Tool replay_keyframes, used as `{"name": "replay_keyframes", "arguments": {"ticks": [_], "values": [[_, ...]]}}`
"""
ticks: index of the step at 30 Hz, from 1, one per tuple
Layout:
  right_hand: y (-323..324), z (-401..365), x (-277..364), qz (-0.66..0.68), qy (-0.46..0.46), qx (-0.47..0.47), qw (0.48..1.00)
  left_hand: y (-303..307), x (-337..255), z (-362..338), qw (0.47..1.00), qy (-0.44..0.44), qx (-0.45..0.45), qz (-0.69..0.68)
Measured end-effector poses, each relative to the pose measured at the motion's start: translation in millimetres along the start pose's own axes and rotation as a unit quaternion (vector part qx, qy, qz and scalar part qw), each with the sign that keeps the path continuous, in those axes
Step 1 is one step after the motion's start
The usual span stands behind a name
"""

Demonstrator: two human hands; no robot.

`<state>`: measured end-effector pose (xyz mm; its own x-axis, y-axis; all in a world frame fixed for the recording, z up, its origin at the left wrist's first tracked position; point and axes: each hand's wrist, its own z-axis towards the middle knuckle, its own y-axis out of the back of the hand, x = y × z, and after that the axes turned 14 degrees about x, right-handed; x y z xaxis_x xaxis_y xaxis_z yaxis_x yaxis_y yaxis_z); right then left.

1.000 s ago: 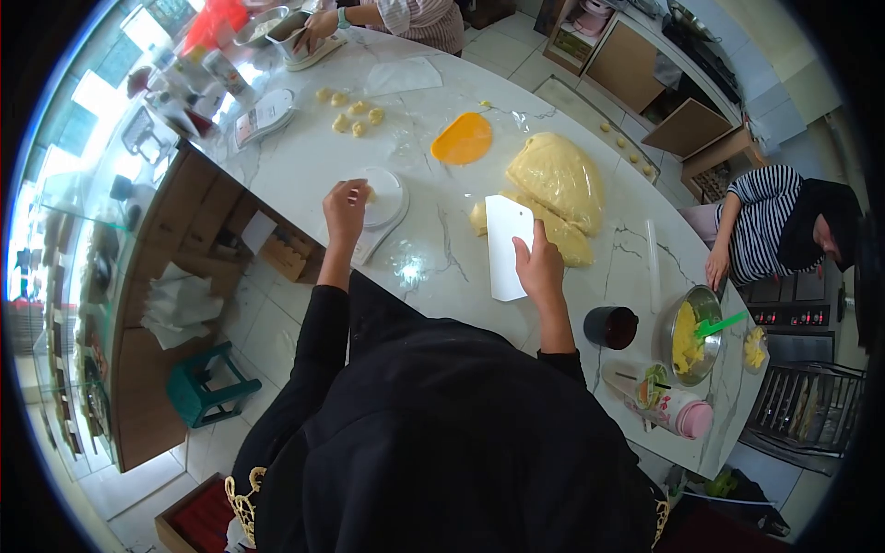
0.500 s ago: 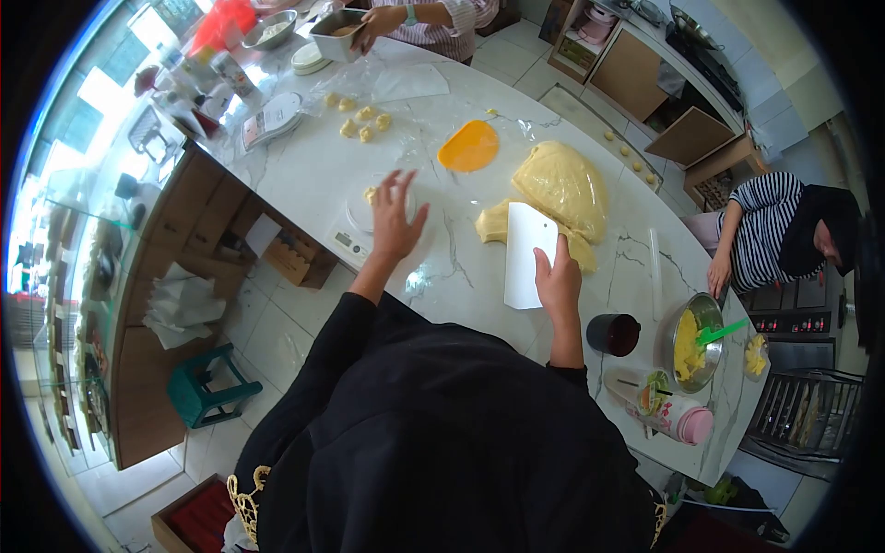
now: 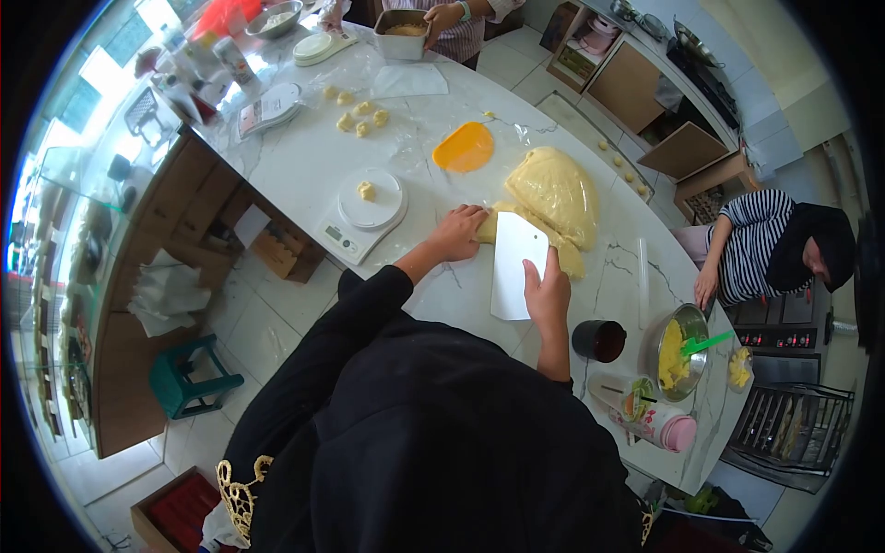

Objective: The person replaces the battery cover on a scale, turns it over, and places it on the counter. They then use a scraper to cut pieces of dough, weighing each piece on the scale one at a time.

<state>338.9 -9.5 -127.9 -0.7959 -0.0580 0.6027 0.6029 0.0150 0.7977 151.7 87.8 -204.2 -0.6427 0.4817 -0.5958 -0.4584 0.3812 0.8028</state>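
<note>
My right hand (image 3: 548,297) grips a flat white dough scraper (image 3: 518,275), its far edge against a strip of pale yellow dough (image 3: 572,259). My left hand (image 3: 456,234) is closed at the strip's left end; its fingertips are partly hidden. Behind the strip lies a large mound of dough (image 3: 555,189) under clear plastic film. To the left, a white kitchen scale (image 3: 364,221) carries one small dough piece (image 3: 366,191) on its round plate. An orange scraper (image 3: 465,147) lies flat beyond my hands.
Several small dough pieces (image 3: 361,129) lie farther back near a second scale (image 3: 270,109). On the right are a dark cup (image 3: 599,341), a steel bowl (image 3: 698,378) with yellow filling, and a pink-lidded bottle (image 3: 680,433). Two other people stand at the table's far and right sides.
My left hand has moved from over the scale rightward to the dough strip's end. The small dough piece stays on the scale. Across the table, a person's metal tin has shifted right.
</note>
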Motion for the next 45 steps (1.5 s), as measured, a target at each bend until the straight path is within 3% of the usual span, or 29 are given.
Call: {"name": "replay_keyframes", "arguments": {"ticks": [8,11,20,25,30,33,36,42,45], "values": [[-2,1,13,0.003,0.007,0.012,1.000,0,14,-5,0.988,-0.049,-0.060,-0.133],[-6,3,14,0.012,0.019,0.019,1.000,6,14,-11,0.994,-0.043,-0.035,-0.094],[-13,14,23,-0.041,0.006,0.061,0.997,-2,9,-32,0.988,-0.021,-0.102,-0.110],[-18,22,33,-0.105,-0.017,0.078,0.991,-1,-4,-31,0.987,0.006,-0.094,-0.130],[-14,24,42,-0.137,-0.047,0.102,0.984,-15,3,-17,0.964,0.037,-0.180,-0.190],[-13,24,38,-0.147,-0.055,0.105,0.982,-17,4,-15,0.965,0.001,-0.219,-0.144],[-13,23,35,-0.141,-0.055,0.103,0.983,-18,2,-18,0.951,0.043,-0.186,-0.243],[-14,28,45,-0.118,-0.031,0.095,0.988,-14,-1,-30,0.945,0.091,-0.197,-0.245],[-16,37,59,-0.139,-0.012,0.139,0.980,-15,2,-32,0.949,0.080,-0.199,-0.233]]}}
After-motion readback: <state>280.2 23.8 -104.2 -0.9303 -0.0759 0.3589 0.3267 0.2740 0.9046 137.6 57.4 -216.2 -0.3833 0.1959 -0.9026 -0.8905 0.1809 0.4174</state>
